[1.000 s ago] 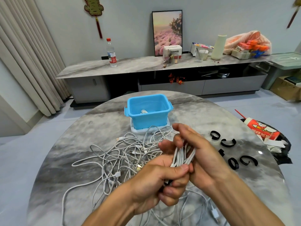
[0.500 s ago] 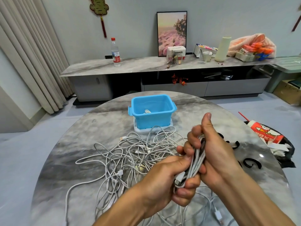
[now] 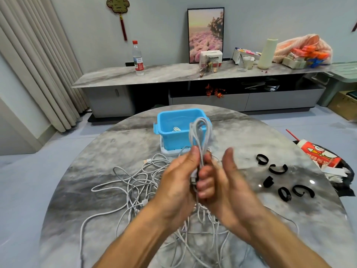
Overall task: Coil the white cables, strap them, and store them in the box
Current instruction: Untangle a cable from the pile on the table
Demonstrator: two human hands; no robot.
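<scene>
A loose tangle of white cables (image 3: 135, 190) sprawls over the left and lower middle of the marble table (image 3: 96, 151). At centre frame, the left hand (image 3: 177, 186) and right hand (image 3: 218, 188) press together, both gripping a coiled white cable (image 3: 200, 132) whose loops rise upright in front of the blue box (image 3: 170, 140). To the right, five black straps (image 3: 278, 169) lie scattered on the tabletop, well apart from the hands.
</scene>
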